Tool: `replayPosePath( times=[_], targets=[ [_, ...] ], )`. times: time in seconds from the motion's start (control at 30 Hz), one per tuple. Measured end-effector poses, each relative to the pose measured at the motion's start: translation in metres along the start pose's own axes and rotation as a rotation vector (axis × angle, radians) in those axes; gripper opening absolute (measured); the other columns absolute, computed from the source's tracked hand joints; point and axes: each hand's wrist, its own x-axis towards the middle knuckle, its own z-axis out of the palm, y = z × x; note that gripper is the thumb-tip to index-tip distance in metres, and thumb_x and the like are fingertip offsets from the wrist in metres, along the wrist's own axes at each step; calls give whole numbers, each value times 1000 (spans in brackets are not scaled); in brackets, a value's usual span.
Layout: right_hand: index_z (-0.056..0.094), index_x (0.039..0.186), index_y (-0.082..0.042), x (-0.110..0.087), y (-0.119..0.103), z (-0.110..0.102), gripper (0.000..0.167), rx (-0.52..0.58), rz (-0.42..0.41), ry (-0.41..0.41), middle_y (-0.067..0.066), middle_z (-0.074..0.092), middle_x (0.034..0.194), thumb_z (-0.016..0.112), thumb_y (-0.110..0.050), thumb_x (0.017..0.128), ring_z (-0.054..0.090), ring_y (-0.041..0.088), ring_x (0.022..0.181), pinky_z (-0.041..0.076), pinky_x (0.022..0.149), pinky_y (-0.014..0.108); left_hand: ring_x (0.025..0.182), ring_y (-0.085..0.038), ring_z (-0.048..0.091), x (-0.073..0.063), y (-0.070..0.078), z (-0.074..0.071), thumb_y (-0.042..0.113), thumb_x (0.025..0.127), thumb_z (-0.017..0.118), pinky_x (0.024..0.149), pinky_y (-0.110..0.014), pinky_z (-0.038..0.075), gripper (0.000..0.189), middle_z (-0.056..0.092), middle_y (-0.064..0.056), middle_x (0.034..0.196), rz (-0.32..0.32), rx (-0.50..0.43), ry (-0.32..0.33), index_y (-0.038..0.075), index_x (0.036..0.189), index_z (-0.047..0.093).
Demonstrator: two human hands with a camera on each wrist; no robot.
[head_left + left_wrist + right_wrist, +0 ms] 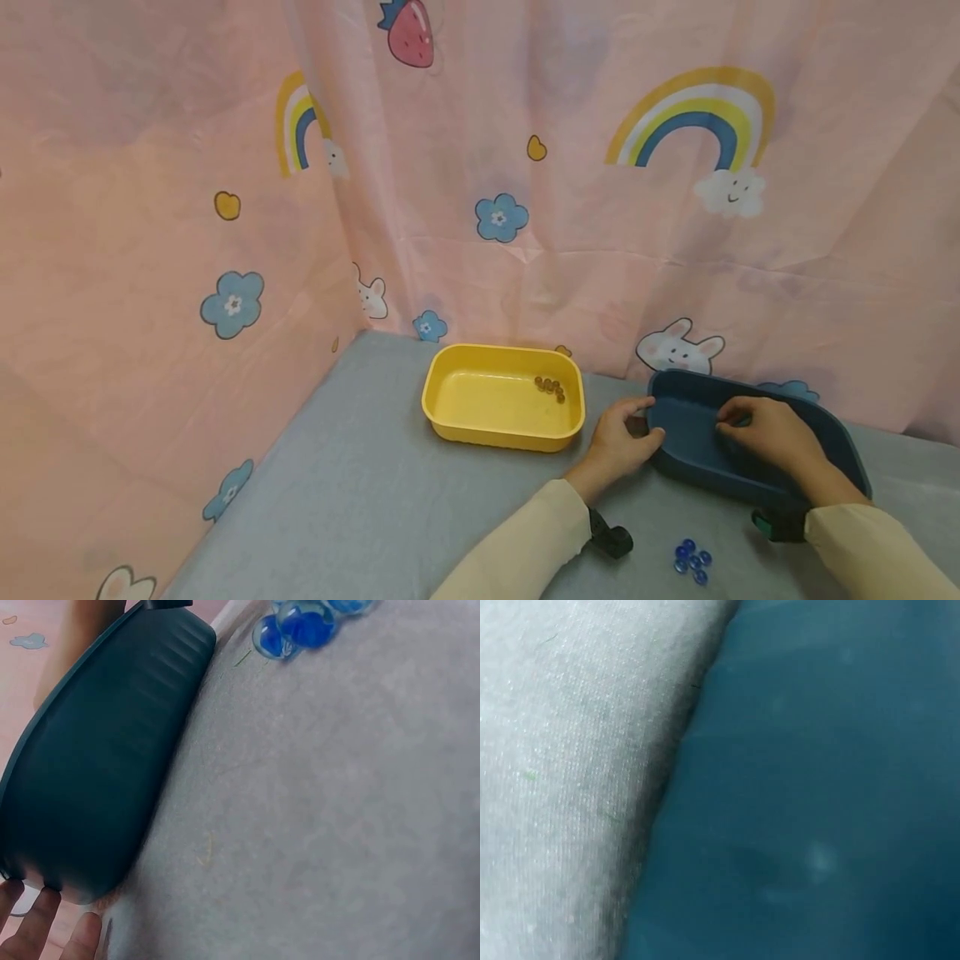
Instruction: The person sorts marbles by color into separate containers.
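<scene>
Dark basin [684, 429]: long axis along table's [337, 492] back edge; interior part-hidden. Left hand [617, 450] grips one end; right hand [776, 435]: grasp indeterminable.

The left part is filled by the outer wall of a dark teal tray [97, 757], which is seen resting on a grey surface [322, 817]. Its lower end is touched by fingertips of the left hand [36, 926], only partly shown in the corner. Behind the far rim a bare forearm [88, 634] is partly hidden, and a dark object [166, 603] is cut off by the top edge. Near it, clear marbles with blue inside [306, 624] are clustered, well apart from the hand. A pink backdrop [19, 671] is glimpsed at the left, with a blue shape printed on it.
</scene>
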Motion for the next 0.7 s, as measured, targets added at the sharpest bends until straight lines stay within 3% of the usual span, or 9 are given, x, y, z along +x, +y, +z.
replayPosePath(
  times=[0.7],
  targets=[
    [69,94,-8,11,-4,8,17,-31,-48,-70,10,69,89,71,-20,82,63,25,77,49,64,47,96,-7,66,1,-2,2,11,85,70,80,-12,50,43,62,2,126,-14,8,17,11,127,63]
  ],
)
